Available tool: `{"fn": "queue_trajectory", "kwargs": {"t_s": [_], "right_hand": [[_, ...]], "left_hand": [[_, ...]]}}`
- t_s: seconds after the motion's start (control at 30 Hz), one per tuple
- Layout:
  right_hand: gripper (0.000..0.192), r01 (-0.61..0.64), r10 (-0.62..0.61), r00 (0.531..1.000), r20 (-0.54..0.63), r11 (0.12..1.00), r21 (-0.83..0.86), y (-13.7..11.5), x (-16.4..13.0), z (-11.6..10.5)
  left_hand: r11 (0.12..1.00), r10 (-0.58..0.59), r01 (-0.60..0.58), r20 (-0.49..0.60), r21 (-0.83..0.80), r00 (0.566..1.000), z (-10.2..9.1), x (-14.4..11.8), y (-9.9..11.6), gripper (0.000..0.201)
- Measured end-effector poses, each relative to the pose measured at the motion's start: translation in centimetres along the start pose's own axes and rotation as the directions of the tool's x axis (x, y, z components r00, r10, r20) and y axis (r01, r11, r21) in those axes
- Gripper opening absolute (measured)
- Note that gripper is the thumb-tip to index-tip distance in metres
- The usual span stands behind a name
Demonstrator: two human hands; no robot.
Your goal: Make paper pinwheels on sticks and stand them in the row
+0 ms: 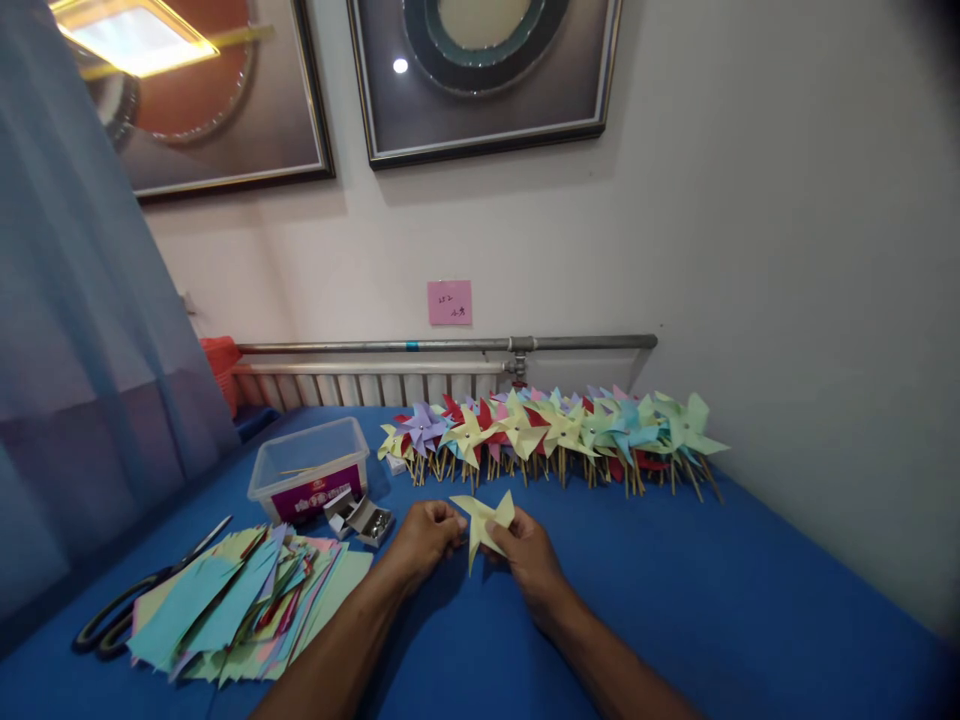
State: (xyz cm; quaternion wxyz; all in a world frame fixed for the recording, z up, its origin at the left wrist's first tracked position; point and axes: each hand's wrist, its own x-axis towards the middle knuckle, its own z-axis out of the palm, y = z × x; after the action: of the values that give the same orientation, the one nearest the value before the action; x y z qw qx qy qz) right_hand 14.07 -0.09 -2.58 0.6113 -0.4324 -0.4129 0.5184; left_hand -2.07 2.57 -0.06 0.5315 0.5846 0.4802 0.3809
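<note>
My right hand (531, 560) pinches a pale yellow paper pinwheel (484, 528) by its middle, thumb on top, with folded blades spreading out. No stick shows on this pinwheel. Just left of it, my left hand (427, 538) has its fingertips pressed together; whatever they hold, if anything, is too small to make out. Beside my left hand sits a small opened box (371, 522) with shiny metal bits that look like pins. Cut coloured paper (247, 600) lies in a loose pile left of my left forearm.
Scissors (142, 595) lie by the paper pile on the blue table cover (675, 600). A clear plastic tub (307, 460) with a few sticks stands behind it. Many finished pinwheels (521, 425) on sticks line the back, below a metal pipe (375, 348). A curtain (97, 300) hangs left.
</note>
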Motion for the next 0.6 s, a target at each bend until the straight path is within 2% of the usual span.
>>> {"fn": "queue_trajectory", "kwargs": {"t_s": [0.2, 0.37, 0.6], "right_hand": [[0.030, -0.032, 0.032, 0.999, -0.005, 0.999, 0.019, -0.40, -0.54, 0.05], [0.029, -0.032, 0.032, 0.999, -0.012, 0.999, 0.029, -0.14, -0.44, -0.03], [0.026, 0.053, -0.055, 0.996, -0.074, 0.998, -0.028, -0.09, 0.13, -0.58]], "left_hand": [[0.993, 0.031, -0.023, 0.074, -0.112, 0.997, 0.48, 0.17, -0.39, 0.022], [0.990, 0.041, -0.031, 0.071, -0.140, 0.997, 0.81, 0.19, -0.46, 0.021], [0.995, 0.069, -0.076, -0.105, -0.068, 0.992, 0.11, 0.08, 0.31, 0.026]]}}
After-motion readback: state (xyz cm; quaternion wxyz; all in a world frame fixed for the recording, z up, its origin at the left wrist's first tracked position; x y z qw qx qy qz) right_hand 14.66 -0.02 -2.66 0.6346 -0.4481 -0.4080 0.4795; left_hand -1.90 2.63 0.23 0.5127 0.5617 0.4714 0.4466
